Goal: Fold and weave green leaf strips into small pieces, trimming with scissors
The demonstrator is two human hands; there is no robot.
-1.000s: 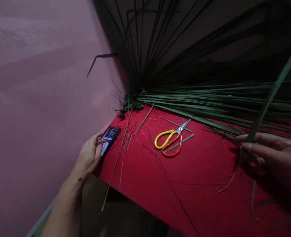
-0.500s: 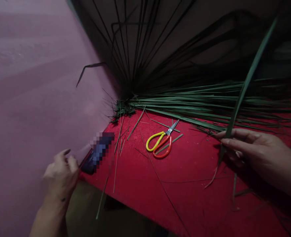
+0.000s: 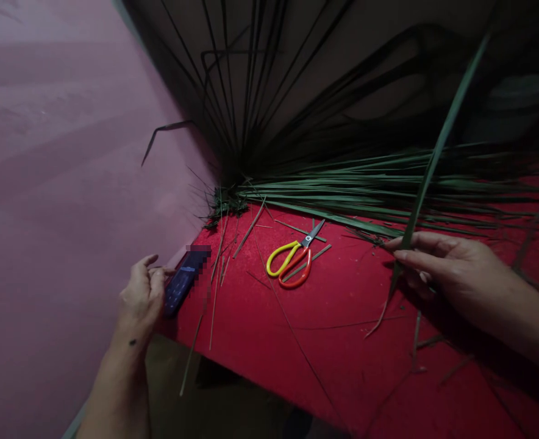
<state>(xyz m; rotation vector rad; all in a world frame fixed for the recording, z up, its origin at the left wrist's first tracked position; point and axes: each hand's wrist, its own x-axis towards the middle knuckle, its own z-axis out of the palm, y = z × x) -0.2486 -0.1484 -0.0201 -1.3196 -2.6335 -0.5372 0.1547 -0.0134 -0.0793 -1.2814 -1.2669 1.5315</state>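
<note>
On the right, my right hand (image 3: 438,265) pinches a long green leaf blade (image 3: 427,174) between thumb and fingers near its lower end. The blade stands slanting up to the right, and its thin curled tip hangs below my fingers. My left hand (image 3: 142,289) is at the left beside a dark phone (image 3: 185,283) lying on the red table. Its fingers are partly bent and apart, one reaching to the phone's edge; whether it touches is unclear. Between my hands lie scissors (image 3: 299,253) with one yellow and one orange-red handle, blades pointing away.
A bundle of long green leaves (image 3: 352,186) lies along the back of the red table (image 3: 342,360). Several cut strips and thin stems are scattered around the scissors. A pink wall (image 3: 77,201) rises at the left, and the table's front edge runs below.
My left hand has moved right and slightly up, closer over the phone. My right hand has shifted slightly left in view with the leaf blade still pinched. The scissors lie where they were.
</note>
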